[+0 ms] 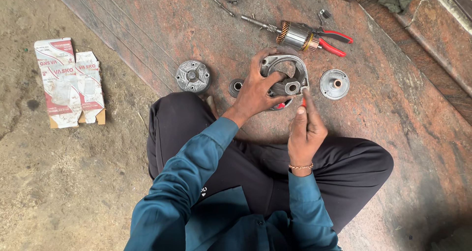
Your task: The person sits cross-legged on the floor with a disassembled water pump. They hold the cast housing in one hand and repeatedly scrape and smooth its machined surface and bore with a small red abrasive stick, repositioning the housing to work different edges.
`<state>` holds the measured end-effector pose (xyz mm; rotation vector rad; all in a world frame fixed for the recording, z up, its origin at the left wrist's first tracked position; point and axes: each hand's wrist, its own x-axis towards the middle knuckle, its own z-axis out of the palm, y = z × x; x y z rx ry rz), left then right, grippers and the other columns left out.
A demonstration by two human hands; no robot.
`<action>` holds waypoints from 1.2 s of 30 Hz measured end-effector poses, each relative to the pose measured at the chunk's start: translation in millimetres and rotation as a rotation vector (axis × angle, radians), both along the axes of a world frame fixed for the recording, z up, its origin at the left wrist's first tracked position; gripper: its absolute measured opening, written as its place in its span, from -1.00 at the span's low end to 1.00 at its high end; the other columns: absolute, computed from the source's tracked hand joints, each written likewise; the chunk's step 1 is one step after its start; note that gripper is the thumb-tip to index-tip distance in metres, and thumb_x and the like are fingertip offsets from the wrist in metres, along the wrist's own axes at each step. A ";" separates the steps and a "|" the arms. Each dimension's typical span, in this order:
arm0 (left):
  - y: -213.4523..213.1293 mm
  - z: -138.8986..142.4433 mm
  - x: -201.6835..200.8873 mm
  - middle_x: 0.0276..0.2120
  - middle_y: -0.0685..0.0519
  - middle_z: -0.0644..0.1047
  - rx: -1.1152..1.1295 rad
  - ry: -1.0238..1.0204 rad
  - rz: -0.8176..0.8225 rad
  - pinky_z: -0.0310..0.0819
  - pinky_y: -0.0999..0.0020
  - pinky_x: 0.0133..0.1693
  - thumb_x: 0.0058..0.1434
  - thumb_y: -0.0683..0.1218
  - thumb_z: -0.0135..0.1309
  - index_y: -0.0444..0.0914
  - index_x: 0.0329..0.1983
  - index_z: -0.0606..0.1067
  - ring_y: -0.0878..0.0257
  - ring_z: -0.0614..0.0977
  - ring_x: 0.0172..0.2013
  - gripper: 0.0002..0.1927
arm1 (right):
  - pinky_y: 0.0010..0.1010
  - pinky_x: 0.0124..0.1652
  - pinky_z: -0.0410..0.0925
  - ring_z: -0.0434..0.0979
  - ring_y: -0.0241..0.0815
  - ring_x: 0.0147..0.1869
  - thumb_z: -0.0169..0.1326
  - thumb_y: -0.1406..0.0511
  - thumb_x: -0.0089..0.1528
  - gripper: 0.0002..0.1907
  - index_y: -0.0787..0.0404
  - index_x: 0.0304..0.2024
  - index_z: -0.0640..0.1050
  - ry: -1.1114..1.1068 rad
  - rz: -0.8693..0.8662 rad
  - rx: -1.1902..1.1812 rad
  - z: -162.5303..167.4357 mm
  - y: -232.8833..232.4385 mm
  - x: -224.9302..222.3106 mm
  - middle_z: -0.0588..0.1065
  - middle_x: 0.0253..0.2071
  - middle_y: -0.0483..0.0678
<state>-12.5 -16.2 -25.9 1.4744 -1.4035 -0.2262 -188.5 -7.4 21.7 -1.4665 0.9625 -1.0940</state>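
Observation:
My left hand (255, 86) grips a grey metal motor housing (291, 66) that rests on the reddish stone floor (393, 108) in front of my crossed legs. My right hand (305, 128) holds a thin red-handled tool (303, 102), its tip against the housing's lower right edge. A small dark ring-shaped part (236, 87) lies just left of the left hand. A round grey end cap (334, 84) lies to the right of the housing.
A round metal gear plate (193, 76) lies at the left. An armature with copper windings (295, 34) and red-handled pliers (334, 42) lie behind the housing. A torn red-and-white carton (69, 81) lies on the concrete. More tools line the far edge.

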 end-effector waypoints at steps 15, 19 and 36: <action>0.8 3.1 0.5 0.39 -0.13 0.12 -0.016 0.001 -0.004 0.36 0.01 0.40 -0.07 0.08 0.52 -0.07 -0.02 0.59 -0.19 0.22 0.45 -0.45 | -0.63 -0.39 0.15 0.24 -0.54 -0.40 -0.03 0.35 0.49 -0.65 0.37 0.30 0.46 0.044 -0.012 -0.123 -7.3 6.9 8.0 0.38 -0.35 -0.25; 1.9 4.0 1.0 0.38 -0.13 0.13 -0.023 -0.006 -0.004 0.36 -0.01 0.39 -0.07 0.09 0.54 -0.08 -0.03 0.60 -0.19 0.24 0.43 -0.46 | -0.62 -0.40 0.19 0.28 -0.54 -0.41 -0.03 0.33 0.51 -0.81 0.31 0.11 0.45 -0.041 0.005 -0.033 -9.1 5.6 10.2 0.37 -0.38 -0.23; 2.2 5.1 -0.4 0.38 -0.14 0.12 -0.015 0.013 -0.009 0.37 -0.01 0.37 -0.04 0.08 0.54 -0.13 -0.03 0.59 -0.21 0.25 0.42 -0.46 | -0.57 -0.47 0.12 0.14 -0.52 -0.50 -0.14 0.32 0.53 -0.75 0.33 0.12 0.49 -0.162 0.097 0.102 2.0 6.3 13.3 0.28 -0.49 -0.26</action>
